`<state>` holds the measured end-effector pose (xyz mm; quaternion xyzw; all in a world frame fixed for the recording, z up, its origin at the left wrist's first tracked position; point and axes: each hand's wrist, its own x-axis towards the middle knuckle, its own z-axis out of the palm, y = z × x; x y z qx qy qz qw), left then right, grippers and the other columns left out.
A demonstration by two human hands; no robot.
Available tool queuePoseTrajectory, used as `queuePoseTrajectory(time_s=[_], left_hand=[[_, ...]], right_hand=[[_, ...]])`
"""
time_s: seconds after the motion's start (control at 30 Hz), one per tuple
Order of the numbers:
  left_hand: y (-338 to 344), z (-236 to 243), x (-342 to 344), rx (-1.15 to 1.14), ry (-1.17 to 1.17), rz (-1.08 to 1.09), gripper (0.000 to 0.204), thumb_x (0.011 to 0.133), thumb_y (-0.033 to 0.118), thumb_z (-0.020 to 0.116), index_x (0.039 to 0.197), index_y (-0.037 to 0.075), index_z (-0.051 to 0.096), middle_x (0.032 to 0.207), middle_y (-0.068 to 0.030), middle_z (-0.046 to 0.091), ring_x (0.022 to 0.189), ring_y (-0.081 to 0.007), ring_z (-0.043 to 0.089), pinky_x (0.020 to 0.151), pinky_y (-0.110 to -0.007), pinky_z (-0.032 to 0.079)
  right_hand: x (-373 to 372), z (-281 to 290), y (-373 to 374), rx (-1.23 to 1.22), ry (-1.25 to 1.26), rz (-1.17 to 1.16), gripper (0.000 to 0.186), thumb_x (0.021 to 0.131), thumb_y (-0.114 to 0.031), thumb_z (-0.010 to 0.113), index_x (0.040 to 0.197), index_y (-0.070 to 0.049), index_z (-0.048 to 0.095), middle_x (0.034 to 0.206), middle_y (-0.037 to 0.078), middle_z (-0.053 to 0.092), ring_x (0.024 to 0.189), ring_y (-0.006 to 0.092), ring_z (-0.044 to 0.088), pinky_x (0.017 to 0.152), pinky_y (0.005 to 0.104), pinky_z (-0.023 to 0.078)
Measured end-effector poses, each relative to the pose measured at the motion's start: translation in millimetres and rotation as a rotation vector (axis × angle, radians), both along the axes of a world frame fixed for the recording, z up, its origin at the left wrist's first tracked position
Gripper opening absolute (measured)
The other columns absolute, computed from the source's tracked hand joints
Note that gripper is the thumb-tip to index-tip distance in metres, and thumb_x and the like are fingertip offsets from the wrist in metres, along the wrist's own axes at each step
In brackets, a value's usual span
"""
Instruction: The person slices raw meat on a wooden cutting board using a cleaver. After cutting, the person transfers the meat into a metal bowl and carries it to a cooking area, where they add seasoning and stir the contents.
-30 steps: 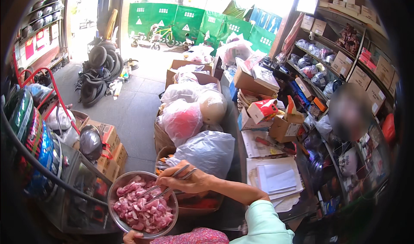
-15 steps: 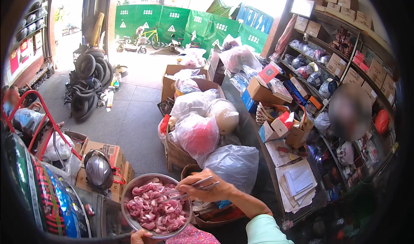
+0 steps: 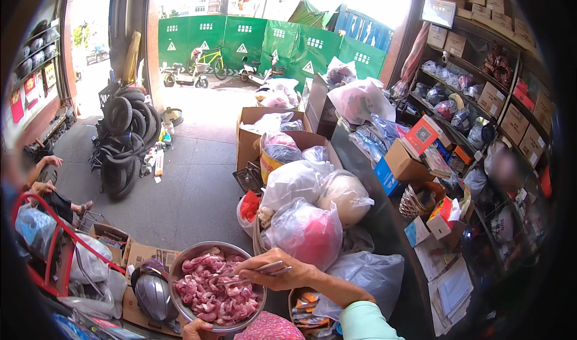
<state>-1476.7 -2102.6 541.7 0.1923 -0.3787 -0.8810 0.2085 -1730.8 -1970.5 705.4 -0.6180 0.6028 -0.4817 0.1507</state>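
Note:
A round metal bowl [image 3: 262, 298] of raw sliced pink meat [image 3: 211, 293] is in front of me at the lower middle. My left hand [image 3: 198, 329] grips its near rim, mostly cut off by the lower edge. From the right, my right hand [image 3: 273, 269] reaches over the far right rim, fingers closed around a pair of metal chopsticks [image 3: 226, 277]. Their tips touch the meat, while the other ends stick out behind the fingers.
Cartons with bagged helmets [image 3: 305, 232] stand beyond my right arm. A silver helmet [image 3: 153, 295] sits left of the bowl, near a red metal frame [image 3: 66, 244]. A cluttered counter [image 3: 415, 244] runs along the right. Tyres [image 3: 123, 141] are stacked farther off; a person's hand [image 3: 53, 160] shows at left.
The view has shifted, so the cartons and counter sit farther right, and more of the person at left shows. My right hand with the chopsticks has moved slightly left over the bowl.

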Motion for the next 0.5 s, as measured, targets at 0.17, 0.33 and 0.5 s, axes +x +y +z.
queuePoseTrajectory(time_s=[0.17,0.33,0.5], left_hand=[[-54,26,-73,0.055,-0.083,-0.001,0.033,0.071,-0.006,0.045,0.102,0.003,0.052,0.089,-0.0047,0.057,0.077,-0.0151,0.054,0.073,-0.028,0.047],[-95,35,-157,0.442,-0.273,-0.081,0.009,0.076,0.004,0.049,0.08,0.007,0.056,0.074,-0.001,0.054,0.07,-0.0115,0.052,0.064,-0.024,0.041],[-138,30,-226,0.384,-0.295,-0.233,0.009,0.078,0.009,0.051,0.071,0.009,0.057,0.068,0.0006,0.053,0.066,-0.01,0.051,0.06,-0.023,0.039]], right_hand=[[-67,12,-18,0.122,-0.125,0.025,0.019,0.09,-0.015,0.054,0.098,0.001,0.061,0.074,0.014,0.065,0.062,0.0187,0.063,0.056,0.0287,0.049],[-120,5,-30,0.073,-0.083,-0.279,0.02,0.089,-0.015,0.054,0.097,0.002,0.062,0.08,0.013,0.066,0.067,0.0181,0.065,0.06,0.0267,0.051],[-152,6,-60,0.079,-0.091,-0.225,0.016,0.088,-0.011,0.056,0.097,-0.001,0.065,0.082,0.01,0.068,0.074,0.0172,0.067,0.064,0.0266,0.052]])
